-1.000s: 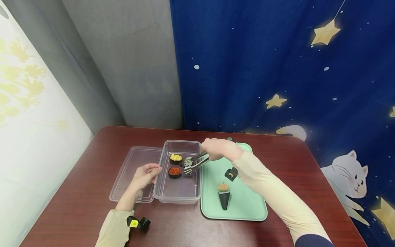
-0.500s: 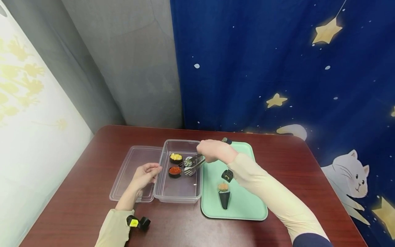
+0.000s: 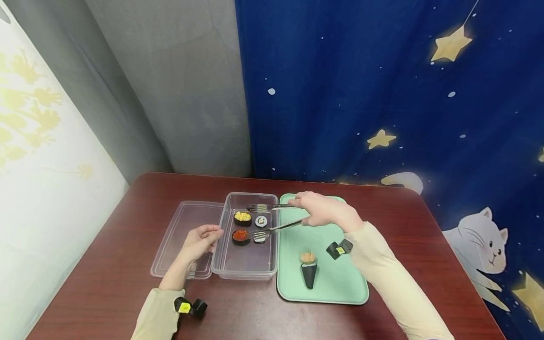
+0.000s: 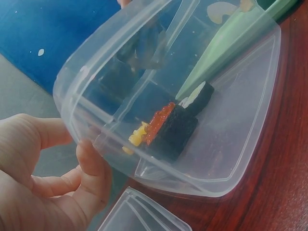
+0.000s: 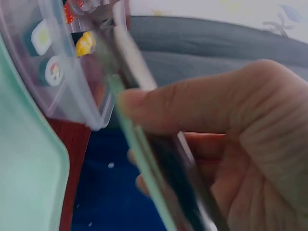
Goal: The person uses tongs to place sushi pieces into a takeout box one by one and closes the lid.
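On the dark red bench (image 3: 127, 264), the left hand (image 3: 199, 242) curls its fingers (image 4: 91, 178) round the clear plastic container's (image 3: 238, 269) near-left wall. Four sushi pieces lie inside. Farther right, over the mint-green tray (image 3: 340, 283), the right hand (image 3: 327, 212) grips spread-open metal tongs (image 3: 272, 217).

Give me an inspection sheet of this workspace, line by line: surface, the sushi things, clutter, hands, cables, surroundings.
Surface: dark red table, bare wood showing at the right.
Job's things: clear container holding four sushi pieces; its lid lies flat at its left; green tray at its right carries a cone roll.
Tongs: tongs spread open above the container, holding nothing.
Clutter: nothing seen.
Hands: left hand grips the container's left wall; right hand holds the tongs.
Cables: nothing seen.
Surroundings: blue star curtain behind, grey wall at the left.
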{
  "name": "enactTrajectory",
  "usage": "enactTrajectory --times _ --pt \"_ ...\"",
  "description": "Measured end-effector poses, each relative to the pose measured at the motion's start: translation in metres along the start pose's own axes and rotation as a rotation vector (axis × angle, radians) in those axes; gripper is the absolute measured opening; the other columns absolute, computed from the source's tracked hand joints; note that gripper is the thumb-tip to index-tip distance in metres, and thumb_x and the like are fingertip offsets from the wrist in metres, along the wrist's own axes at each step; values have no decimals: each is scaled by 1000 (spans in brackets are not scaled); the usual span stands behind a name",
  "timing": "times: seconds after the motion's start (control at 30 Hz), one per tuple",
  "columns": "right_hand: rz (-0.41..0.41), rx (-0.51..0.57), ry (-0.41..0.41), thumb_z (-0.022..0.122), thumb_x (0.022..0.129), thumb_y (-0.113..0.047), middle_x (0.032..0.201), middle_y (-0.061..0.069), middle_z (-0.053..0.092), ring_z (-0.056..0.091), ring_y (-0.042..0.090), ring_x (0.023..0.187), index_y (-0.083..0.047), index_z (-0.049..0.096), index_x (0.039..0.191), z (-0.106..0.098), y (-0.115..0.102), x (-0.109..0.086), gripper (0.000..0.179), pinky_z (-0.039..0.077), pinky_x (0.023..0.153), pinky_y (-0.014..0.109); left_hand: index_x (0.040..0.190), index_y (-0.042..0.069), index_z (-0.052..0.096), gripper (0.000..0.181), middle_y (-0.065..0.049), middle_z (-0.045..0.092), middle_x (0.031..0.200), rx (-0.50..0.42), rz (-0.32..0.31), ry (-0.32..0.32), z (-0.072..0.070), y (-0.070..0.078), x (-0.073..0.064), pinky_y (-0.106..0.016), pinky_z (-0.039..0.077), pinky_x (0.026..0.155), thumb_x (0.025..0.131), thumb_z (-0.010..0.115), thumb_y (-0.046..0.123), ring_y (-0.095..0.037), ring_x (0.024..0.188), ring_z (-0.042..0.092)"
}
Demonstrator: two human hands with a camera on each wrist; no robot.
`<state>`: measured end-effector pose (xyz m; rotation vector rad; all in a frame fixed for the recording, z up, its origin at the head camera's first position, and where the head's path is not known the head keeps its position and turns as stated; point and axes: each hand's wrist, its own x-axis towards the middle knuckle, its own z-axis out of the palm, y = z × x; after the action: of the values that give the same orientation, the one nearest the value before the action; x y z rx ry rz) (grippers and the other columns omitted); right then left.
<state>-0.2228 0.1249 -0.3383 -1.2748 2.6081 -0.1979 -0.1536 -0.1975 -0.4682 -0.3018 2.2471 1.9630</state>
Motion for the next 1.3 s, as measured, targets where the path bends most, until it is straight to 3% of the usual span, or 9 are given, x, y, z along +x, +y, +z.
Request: enactTrajectory --times 0.1,0.2,0.3,0.57,0.7,0.8,0.97,1.13,1.3 --pt "-16 60 110 73 79 -9 130 21 50 48 33 119 6 48 132 11 7 -20 60 43 95 43 113 -10 53 34 -2 57 72 2 -2 -2 0 0 0 -21 46 52 90 63 12 -9 58 49" --pt "-59 99 265 76 76 -14 122 18 54 55 26 104 8 49 130 28 12 -37 63 49 84 37 114 -10 53 34 -1 57 72 -1 -6 0 0 0 0 -21 46 52 90 63 12 -9 58 49" --pt "-46 157 405 77 73 -17 113 14 57 53 18 89 7 51 128 48 11 -57 65 49 72 30 114 -10 53 34 -1 57 72 -4 -9 0 0 0 0 -21 46 52 90 63 13 -8 57 49" --pt "98 153 693 81 61 -15 90 4 54 42 5 64 6 56 120 102 -21 -105 67 39 55 15 114 -10 53 35 -2 57 72 -14 -10 3 1 1 0 -20 46 51 89 64 13 -8 57 49" --pt "203 130 803 82 55 -16 90 2 55 43 3 64 5 58 119 121 -43 -123 71 37 55 10 114 -10 52 36 -2 58 73 -18 -7 -4 0 2 0 -20 46 52 90 63 13 -8 57 49" --pt "294 121 833 83 53 -18 92 1 56 45 2 67 4 58 119 132 -59 -136 74 39 56 12 115 -10 52 35 -1 58 75 -19 -8 -4 0 1 0 -20 46 52 90 63 12 -7 57 49" --pt "428 91 815 85 50 -23 90 -7 53 44 0 66 1 59 118 152 -78 -150 77 40 53 21 115 -10 52 36 -3 58 76 -22 -15 -7 0 1 0 -21 46 52 90 63 13 -8 57 49" --pt "509 89 823 86 44 -22 85 -12 48 37 -3 61 0 61 116 171 -92 -157 79 34 49 17 115 -9 52 37 -3 57 75 0 -8 -5 -1 3 -1 -22 46 53 90 64 15 -8 58 49" --pt "630 120 778 86 44 -23 84 -11 48 34 -3 55 -4 61 117 182 -103 -159 80 32 46 19 115 -9 52 37 -3 56 73 8 -8 -6 -1 4 -2 -22 46 53 90 64 15 -9 58 48"
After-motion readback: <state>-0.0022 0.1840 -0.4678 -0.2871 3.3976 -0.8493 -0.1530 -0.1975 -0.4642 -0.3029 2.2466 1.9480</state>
